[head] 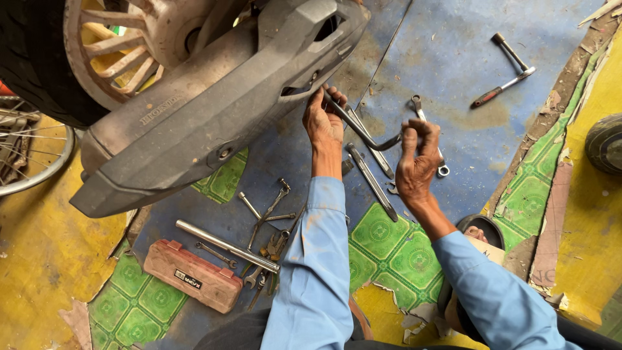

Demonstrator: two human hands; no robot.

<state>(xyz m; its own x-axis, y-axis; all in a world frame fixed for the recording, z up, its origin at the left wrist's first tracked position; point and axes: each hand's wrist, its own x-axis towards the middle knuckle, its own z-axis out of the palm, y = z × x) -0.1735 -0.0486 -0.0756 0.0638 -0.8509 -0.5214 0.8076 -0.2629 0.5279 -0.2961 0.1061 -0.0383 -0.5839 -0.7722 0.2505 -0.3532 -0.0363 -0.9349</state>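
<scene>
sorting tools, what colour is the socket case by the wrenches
Dusty red case, seen in the head view.

Bent steel speed wrench [363, 133], socket end at muffler [214, 123]; handle raised.

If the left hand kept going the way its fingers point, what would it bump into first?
Probably the grey exhaust cover: the left hand points up at its lower edge, fingertips seemingly already there, though depth is unclear.

- A worn floor [447, 58] of scuffed blue paint, patched with green patterned vinyl and yellow sheeting, carries everything.
- A dusty red plastic tool case [193, 275] lies beside a long steel tube [227, 246].
- Loose grey spanners [267, 214] lie scattered.
- A red-handled T-wrench [505, 81] lies well apart.
</scene>
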